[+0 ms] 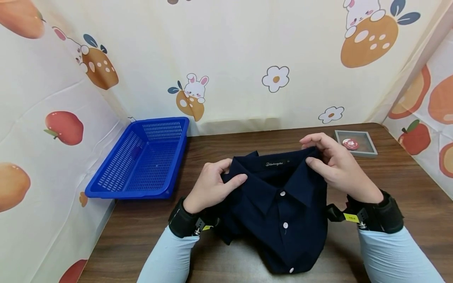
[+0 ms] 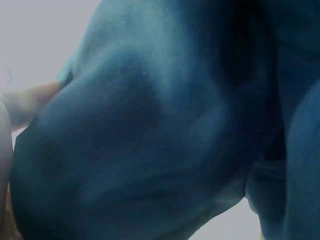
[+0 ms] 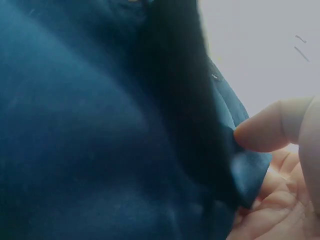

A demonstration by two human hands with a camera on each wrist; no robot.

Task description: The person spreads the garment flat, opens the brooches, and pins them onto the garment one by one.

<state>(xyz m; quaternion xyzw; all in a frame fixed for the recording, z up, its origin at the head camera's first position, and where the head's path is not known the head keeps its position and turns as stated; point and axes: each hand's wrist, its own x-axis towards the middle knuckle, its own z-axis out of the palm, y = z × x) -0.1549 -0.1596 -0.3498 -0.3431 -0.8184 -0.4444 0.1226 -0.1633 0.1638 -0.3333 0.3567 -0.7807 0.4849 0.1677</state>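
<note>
A navy shirt (image 1: 301, 220) with white buttons hangs between both hands, its collar up and its front toward me. My left hand (image 1: 212, 184) pinches the shirt beside the left end of the collar, thumb in front. At the other end, my right hand (image 1: 336, 167) grips the collar edge between thumb and fingers. A label shows inside the neck. Dark blue cloth (image 2: 140, 130) fills most of the left wrist view, with only a bit of the hand at its left edge. In the right wrist view the thumb (image 3: 265, 130) presses on the cloth's edge.
A blue perforated plastic basket (image 1: 141, 157) stands at the back left of the wooden table (image 1: 148, 236). A small grey-framed tray (image 1: 368, 153) with a round red-and-white piece lies at the back right. Printed curtains (image 1: 233, 78) enclose the table behind and at the sides.
</note>
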